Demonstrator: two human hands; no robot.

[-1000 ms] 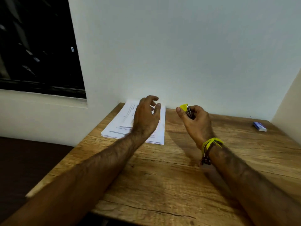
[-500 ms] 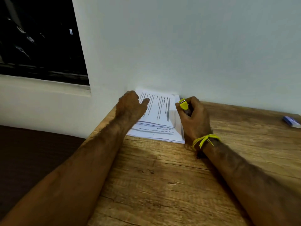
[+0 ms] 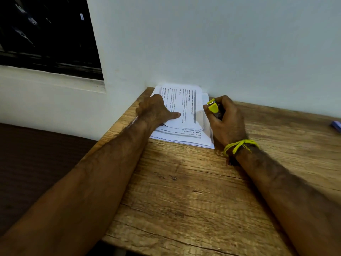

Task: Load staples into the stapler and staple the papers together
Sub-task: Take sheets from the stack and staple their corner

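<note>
Matt grainy wood table [image 3: 184, 191], paper sheets [image 3: 186, 111]

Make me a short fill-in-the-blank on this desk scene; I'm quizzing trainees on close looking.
1. The stapler is held in the ____ hand.
2. The left hand presses flat on the ____.
3. The right wrist wears a ____ band.
4. The table is made of ____.

Missing words: right; papers; yellow; wood

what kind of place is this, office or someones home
Hard to say which; probably a plain room with a small work desk. A wooden table sits in a corner against a bare white wall, beside a dark window, with printed papers on it.
</note>
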